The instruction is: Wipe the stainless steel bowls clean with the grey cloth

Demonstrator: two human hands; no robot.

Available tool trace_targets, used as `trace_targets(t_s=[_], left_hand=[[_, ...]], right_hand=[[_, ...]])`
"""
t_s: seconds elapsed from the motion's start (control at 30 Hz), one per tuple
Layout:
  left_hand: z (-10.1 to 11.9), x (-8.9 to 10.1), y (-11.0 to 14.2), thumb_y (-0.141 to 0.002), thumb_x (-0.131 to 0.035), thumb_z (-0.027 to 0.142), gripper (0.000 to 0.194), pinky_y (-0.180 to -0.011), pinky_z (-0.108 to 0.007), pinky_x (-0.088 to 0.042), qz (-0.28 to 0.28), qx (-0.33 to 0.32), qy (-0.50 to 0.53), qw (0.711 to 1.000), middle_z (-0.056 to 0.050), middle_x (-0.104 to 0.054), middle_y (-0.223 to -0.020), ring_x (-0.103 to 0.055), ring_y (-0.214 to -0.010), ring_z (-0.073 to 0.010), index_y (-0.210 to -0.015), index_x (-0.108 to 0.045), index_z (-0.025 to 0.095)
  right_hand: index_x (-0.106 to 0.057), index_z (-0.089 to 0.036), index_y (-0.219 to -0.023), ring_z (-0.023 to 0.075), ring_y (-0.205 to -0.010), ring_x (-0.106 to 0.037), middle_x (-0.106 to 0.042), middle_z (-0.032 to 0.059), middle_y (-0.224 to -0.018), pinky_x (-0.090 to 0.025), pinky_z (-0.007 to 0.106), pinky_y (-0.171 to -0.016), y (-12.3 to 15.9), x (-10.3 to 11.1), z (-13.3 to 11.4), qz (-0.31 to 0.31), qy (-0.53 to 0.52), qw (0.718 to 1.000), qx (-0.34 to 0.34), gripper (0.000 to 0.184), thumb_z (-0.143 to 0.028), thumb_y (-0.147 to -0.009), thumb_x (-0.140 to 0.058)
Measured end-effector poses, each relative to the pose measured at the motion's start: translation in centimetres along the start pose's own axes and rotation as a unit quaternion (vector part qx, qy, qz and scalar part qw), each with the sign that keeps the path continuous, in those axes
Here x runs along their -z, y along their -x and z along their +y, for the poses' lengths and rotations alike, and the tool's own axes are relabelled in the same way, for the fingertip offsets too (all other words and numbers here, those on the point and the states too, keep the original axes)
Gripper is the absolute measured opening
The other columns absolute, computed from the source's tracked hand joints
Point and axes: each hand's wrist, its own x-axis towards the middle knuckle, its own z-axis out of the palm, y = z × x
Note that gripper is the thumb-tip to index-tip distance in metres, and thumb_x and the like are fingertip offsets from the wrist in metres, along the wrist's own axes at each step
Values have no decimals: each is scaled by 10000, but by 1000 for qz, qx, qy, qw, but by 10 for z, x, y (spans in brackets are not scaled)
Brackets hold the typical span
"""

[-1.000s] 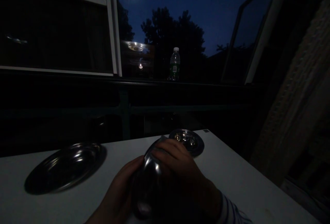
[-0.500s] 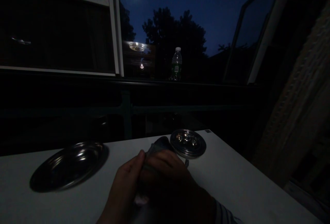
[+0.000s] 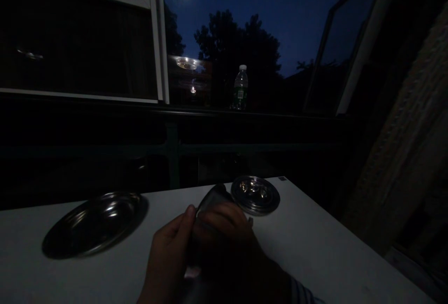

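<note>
In the dim light, my left hand [image 3: 170,248] is closed on the edge of a dark, shiny metal plate [image 3: 216,195], thumb uppermost. Only the plate's curved far rim shows clearly; my hands and shadow hide the rest. My right hand [image 3: 227,224] lies over the plate with its fingers curled. A small grey end of what looks like a cloth [image 3: 250,221] sticks out at the right of that hand; the rest is hidden beneath it. Just beyond, to the right, sits a small stack of shiny metal plates [image 3: 257,210].
A large oval metal dish [image 3: 96,222] lies at the left of the white table [image 3: 308,248]. Behind the table runs a dark railing [image 3: 171,155]. A plastic bottle [image 3: 240,90] stands on the window ledge. A curtain [image 3: 402,145] hangs at the right.
My right fingers have shifted slightly over the plate, and more of its far rim shows. The grey crumpled bit at the far side of my fingers is now out of sight.
</note>
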Motion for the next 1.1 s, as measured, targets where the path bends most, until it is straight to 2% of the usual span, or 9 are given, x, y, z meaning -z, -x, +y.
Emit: trace_targets(t_s=[0.13, 0.27, 0.4, 0.5, 0.57, 0.67, 0.77, 0.93, 1.1], left_hand=[[10, 1, 3, -664, -550, 555, 416, -429, -258, -373, 10, -14, -1, 1000, 14, -504, -412, -447, -419, -149, -437, -496, 211], [7, -1, 2, -644, -575, 544, 421, -404, -251, -354, 2, -33, -16, 999, 14, -468, -387, -415, -391, -137, -400, -484, 214], [-1, -4, 4, -606, -618, 543, 404, -365, -220, -311, -2, -37, -36, 999, 23, -453, -384, -403, -383, -116, -424, -537, 192], [-3, -4, 7, -600, -629, 538, 387, -383, -210, -331, 7, -25, -39, 999, 17, -496, -416, -435, -412, -119, -478, -587, 174], [-2, -3, 7, -597, -631, 543, 392, -386, -211, -339, 12, -5, -25, 1000, 18, -498, -417, -440, -413, -120, -484, -585, 170], [-1, -2, 4, -560, -660, 540, 396, -403, -215, -362, 15, 16, 8, 1000, 17, -511, -430, -460, -427, -124, -476, -565, 165], [1, -2, -1, -534, -683, 518, 380, -428, -221, -386, 11, 27, 57, 998, 21, -522, -443, -469, -438, -122, -488, -556, 163], [1, 0, -8, -515, -708, 482, 364, -408, -212, -367, 29, 58, 123, 990, 45, -503, -436, -426, -415, -97, -509, -527, 167], [-3, -1, -8, -543, -683, 513, 386, -418, -219, -366, -11, 67, 124, 990, 45, -484, -422, -424, -420, -101, -490, -516, 169]], right_hand=[[-546, -196, -1013, 137, -987, -520, -632, 8, -963, -345, 309, -1000, 5, -8, -14, -28, 3, 997, 68, 206, -188, -898, -375], [-518, -215, -1091, 174, -1017, -513, -610, 40, -1037, -414, 361, -923, 9, -6, 1, -7, -15, 999, 31, 234, -277, -877, -446], [-532, -213, -1141, 192, -1094, -489, -564, 73, -1149, -420, 382, -917, 9, -2, 29, 43, -78, 990, -109, 289, -237, -887, -399], [-589, -200, -1088, 179, -1052, -535, -592, 70, -1114, -448, 358, -894, 10, -4, 45, 59, -143, 949, -275, 291, -203, -887, -379], [-593, -198, -1085, 179, -1043, -543, -595, 71, -1110, -457, 357, -883, 10, -5, 46, 62, -155, 939, -301, 294, -199, -889, -374], [-548, -193, -1137, 193, -1086, -500, -567, 77, -1148, -432, 387, -908, 7, -5, 28, 52, -107, 977, -175, 301, -208, -895, -370], [-543, -187, -1084, 181, -1023, -518, -618, 41, -1032, -414, 363, -929, 3, -7, 0, 31, -56, 997, -31, 243, -280, -895, -419], [-554, -166, -992, 143, -981, -517, -636, 13, -971, -346, 299, -1010, 5, -15, -19, -23, 21, 998, 57, 211, -201, -909, -363], [-506, -173, -1123, 168, -1050, -471, -595, 34, -1080, -375, 334, -976, 9, -11, -8, -53, 14, 998, 28, 270, -244, -868, -450]])
